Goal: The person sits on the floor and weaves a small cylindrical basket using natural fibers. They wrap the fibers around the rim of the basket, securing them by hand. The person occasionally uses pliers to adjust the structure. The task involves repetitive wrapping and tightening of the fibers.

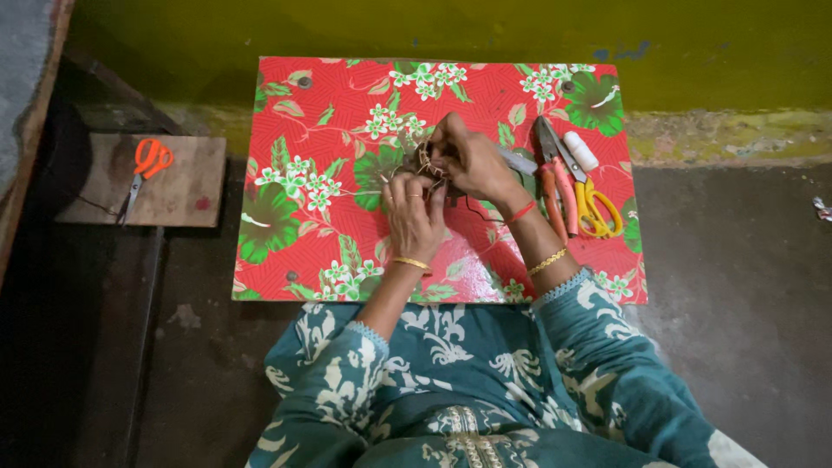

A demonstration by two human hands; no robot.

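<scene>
Pinching a small wire tangle [426, 169] w/ both your left hand [414, 217] & right hand [468, 158], fingers closed on it, mid-board [312, 251] nr far edge; pliers [555, 173], yellow scissors [596, 208] at right edge.

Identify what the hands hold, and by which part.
Both the left hand and right hand pinch a small tangle of thin wire between fingertips; the exact grip point cannot be told.

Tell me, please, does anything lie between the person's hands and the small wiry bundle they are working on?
Nothing visible does: the left hand and right hand both touch the wiry bundle directly. The pliers and yellow scissors lie aside, to the right.
</scene>
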